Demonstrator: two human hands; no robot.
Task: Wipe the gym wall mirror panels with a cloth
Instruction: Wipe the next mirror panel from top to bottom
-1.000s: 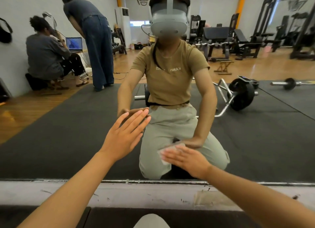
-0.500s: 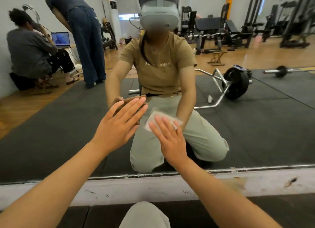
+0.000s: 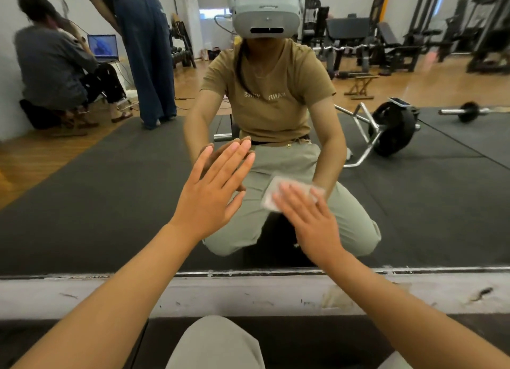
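The wall mirror (image 3: 110, 203) fills the view in front of me, down to a metal bottom edge. My left hand (image 3: 212, 194) lies flat against the glass with straight, spread fingers and holds nothing. My right hand (image 3: 309, 216) presses a small white cloth (image 3: 271, 197) flat onto the mirror, low and right of centre; straight fingers cover most of the cloth, and only its upper-left part shows. My own kneeling reflection meets both hands in the glass.
A scuffed white ledge (image 3: 248, 294) runs under the mirror's bottom edge, with black floor mat and my knee (image 3: 215, 343) below it. The glass reflects two people at a laptop on the left, a loaded barbell and gym machines on the right.
My right hand slid the cloth up from low on the glass, then back down and to the right. The left hand stayed flat in about the same spot.
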